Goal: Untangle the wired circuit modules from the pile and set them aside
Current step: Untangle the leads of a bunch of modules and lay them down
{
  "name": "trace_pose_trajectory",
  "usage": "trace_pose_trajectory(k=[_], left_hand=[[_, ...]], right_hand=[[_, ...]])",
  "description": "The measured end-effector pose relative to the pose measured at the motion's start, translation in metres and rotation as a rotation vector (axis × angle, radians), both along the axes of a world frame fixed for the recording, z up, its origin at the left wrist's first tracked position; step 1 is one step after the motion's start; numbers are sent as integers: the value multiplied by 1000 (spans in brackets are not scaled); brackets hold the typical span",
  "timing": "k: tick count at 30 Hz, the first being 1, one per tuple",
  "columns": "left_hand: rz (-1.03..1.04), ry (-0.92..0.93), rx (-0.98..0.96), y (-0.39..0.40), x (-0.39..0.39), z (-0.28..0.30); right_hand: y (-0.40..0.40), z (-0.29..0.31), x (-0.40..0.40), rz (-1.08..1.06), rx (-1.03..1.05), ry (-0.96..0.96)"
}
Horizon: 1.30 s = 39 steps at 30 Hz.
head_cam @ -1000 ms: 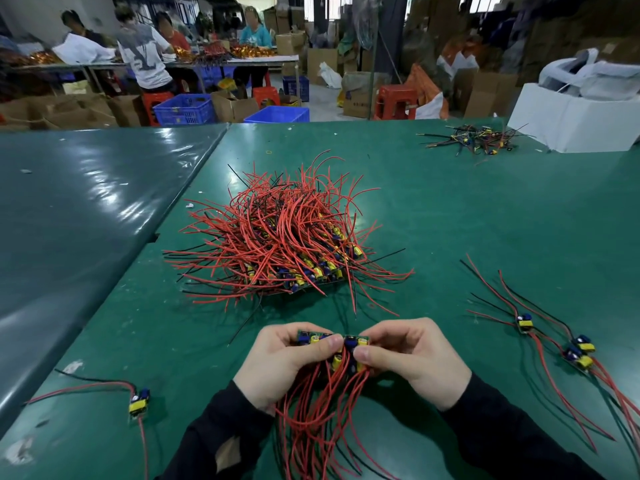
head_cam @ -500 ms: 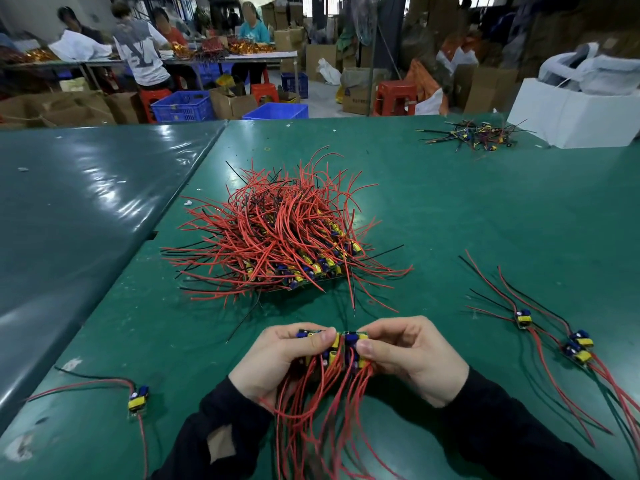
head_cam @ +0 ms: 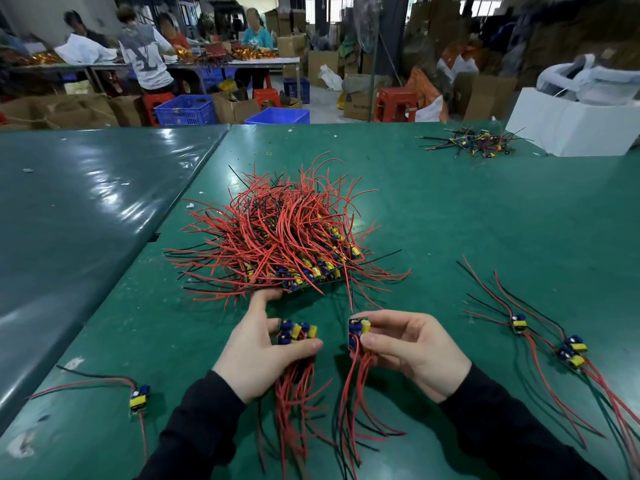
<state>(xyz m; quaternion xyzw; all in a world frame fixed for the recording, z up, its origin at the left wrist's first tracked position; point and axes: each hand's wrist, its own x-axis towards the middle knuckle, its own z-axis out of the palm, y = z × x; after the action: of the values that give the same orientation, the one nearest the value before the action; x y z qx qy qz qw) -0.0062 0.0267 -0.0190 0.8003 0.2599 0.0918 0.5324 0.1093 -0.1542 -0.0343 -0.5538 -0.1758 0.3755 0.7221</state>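
Hands near table's front edge: left hand (head_cam: 263, 355) grips module cluster (head_cam: 297, 333), right hand (head_cam: 408, 348) pinches single module (head_cam: 358, 332). Pile (head_cam: 277, 244) mid-table. Risk: trailing red wires (head_cam: 349, 403) snag, dragging cluster.

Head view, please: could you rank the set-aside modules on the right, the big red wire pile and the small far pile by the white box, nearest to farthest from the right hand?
From the right hand:
1. Set-aside modules, just to its right.
2. Big red wire pile, ahead and left.
3. Small far pile, at the table's far edge beside the white box.
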Motion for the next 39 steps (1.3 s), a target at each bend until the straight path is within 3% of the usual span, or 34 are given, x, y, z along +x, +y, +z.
trace_pose_trajectory(k=[7, 11, 15, 20, 31, 39], left_hand=[[-87, 6, 558, -5, 0, -3], [-133, -287, 577, -16, 2, 8], [-434, -173, 695, -29, 6, 3], [-463, -313, 538, -31, 7, -3], [-427, -378, 532, -28, 5, -1], [-541, -432, -3, -37, 4, 3]], right_hand=[[-2, -1, -2, -21, -41, -175], [-3, -2, -7, 51, -133, -335], [-1, -1, -15, 115, -127, -445], [-1, 1, -16, 157, -110, -349], [-5, 9, -26, 198, -143, -783], [-9, 14, -32, 245, 8, -750]])
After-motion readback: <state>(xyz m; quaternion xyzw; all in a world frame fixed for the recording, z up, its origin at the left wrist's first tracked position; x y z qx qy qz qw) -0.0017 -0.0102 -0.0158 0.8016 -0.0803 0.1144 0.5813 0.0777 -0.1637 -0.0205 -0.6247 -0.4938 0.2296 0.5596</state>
